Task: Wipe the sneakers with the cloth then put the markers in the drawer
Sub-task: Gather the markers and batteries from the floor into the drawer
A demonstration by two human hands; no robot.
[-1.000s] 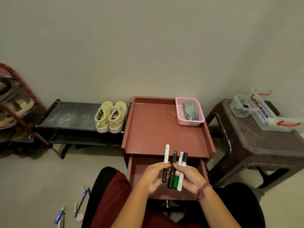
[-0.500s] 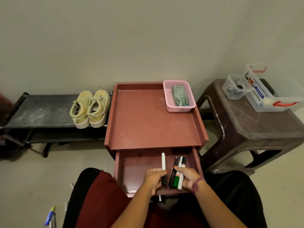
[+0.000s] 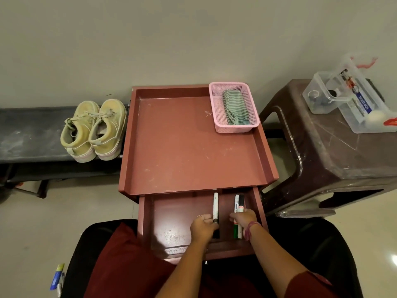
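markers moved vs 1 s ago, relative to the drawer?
Yes. The markers have come down from above the table's front edge into the open drawer, held by the left hand and right hand.

"MULTI BOX" on the blue label of the clear plastic box (image 3: pixel 363 108) (marker print too small)

Yellow sneakers (image 3: pixel 94 130) sit paired on a black bench; striped cloth (image 3: pixel 235 109) lies in a pink basket; markers (image 3: pixel 238 211) are held low inside the open drawer (image 3: pixel 171 214).
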